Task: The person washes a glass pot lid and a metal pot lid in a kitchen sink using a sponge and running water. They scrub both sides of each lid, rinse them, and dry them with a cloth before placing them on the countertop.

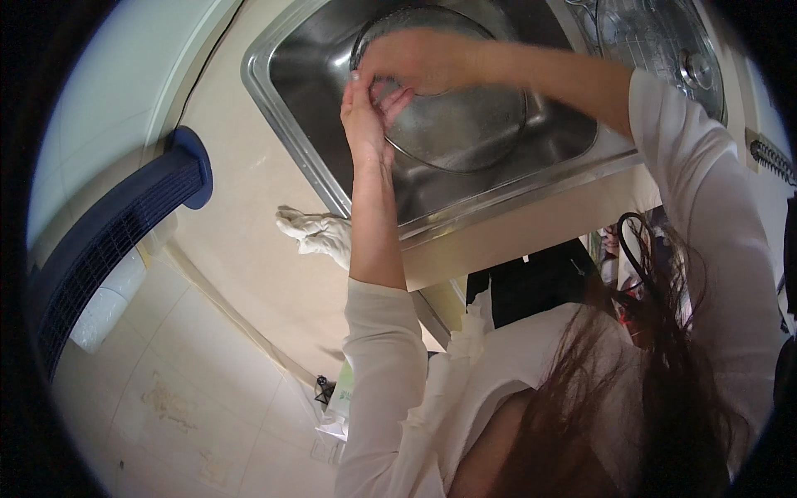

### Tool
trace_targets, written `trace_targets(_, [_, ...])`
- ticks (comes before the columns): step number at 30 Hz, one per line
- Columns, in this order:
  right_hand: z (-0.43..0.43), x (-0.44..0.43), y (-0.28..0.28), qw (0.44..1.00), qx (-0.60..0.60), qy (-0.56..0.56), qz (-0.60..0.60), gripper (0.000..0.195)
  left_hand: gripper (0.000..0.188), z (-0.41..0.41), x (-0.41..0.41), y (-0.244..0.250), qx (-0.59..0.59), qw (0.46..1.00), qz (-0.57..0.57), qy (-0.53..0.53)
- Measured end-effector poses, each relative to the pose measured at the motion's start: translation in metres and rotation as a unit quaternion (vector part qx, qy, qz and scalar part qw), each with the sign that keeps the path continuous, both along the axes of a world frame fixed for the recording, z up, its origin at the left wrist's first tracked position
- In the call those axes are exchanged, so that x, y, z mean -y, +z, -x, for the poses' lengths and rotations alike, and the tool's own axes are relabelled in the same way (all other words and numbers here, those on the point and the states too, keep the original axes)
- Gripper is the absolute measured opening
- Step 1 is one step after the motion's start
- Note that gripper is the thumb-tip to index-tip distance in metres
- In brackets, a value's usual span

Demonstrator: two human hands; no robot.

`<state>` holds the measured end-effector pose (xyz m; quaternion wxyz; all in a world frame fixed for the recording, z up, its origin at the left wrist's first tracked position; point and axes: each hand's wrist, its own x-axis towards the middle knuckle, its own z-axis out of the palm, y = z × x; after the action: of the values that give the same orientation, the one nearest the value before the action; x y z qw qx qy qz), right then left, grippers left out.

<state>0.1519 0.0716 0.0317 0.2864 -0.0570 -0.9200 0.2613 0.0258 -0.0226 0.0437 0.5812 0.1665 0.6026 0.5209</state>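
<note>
My left hand [368, 121] is palm up with bent fingers, over the left rim of a round clear glass lid or bowl [464, 134]. That glass piece is in the stainless steel sink [563, 146]. My right hand [423, 62], blurred, reaches in from the right above the glass. Its fingers meet the fingers of my left hand, so the contact points are hidden. Whether either hand grips the rim cannot be made out. A crumpled white cloth [320, 233] lies on the counter beside my left forearm.
A glass lid with a steel knob [694, 68] stands right of the sink, by a wire rack [638, 43]. The beige counter [249, 168] borders the sink. A dark blue slatted object [131, 199] rises at the left. Tiled floor [180, 373] shows lower left.
</note>
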Motion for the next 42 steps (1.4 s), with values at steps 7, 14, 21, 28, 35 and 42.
trace_targets(7, [-0.028,0.109,0.027,0.943,0.180,-0.102,0.260,0.029,0.036,-0.008,0.022,-0.025,0.119,0.983,-0.021,0.139])
trace_targets(14, [-0.042,0.109,0.031,0.910,0.199,-0.136,0.336,0.024,0.029,-0.035,0.031,-0.033,0.116,0.960,-0.055,0.247])
trace_targets(21, [-0.074,0.101,0.024,0.890,0.331,-0.095,0.299,0.024,0.035,-0.023,0.034,-0.035,0.098,0.972,-0.053,0.207])
trace_targets(28, [-0.037,0.092,0.013,0.953,0.200,-0.042,0.225,0.026,0.036,-0.019,0.036,-0.028,0.073,0.981,-0.071,0.166])
trace_targets(35, [0.019,-0.005,-0.029,0.952,0.109,-0.215,0.191,0.020,0.037,-0.022,0.029,-0.012,0.047,0.989,-0.027,0.139])
trace_targets(42, [-0.033,0.116,0.011,0.960,0.173,-0.074,0.210,0.016,0.032,-0.009,0.040,-0.049,0.134,0.968,-0.057,0.204])
